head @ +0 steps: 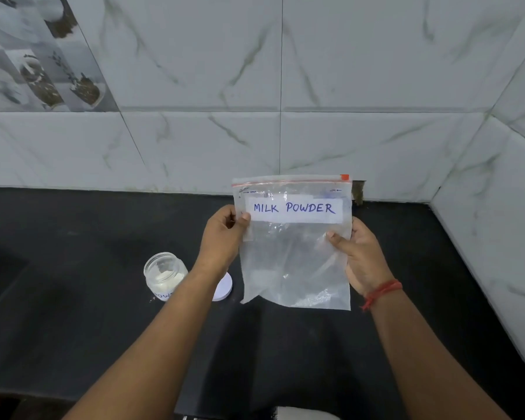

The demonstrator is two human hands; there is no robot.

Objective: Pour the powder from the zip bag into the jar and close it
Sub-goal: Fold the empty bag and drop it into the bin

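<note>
A black stone surface (73, 313) carries everything. Above it hangs a clear plastic zip bag (294, 256) labelled MILK POWDER — upright, red seal on top, left hand (225, 234) and right hand (361, 256) each pinching a side edge. Left of the bag stands an open glass jar (164, 275) holding white powder — a round white lid (223, 287) lies between them.

One head-worn view looks forward and down, close over the counter (73, 237).
</note>
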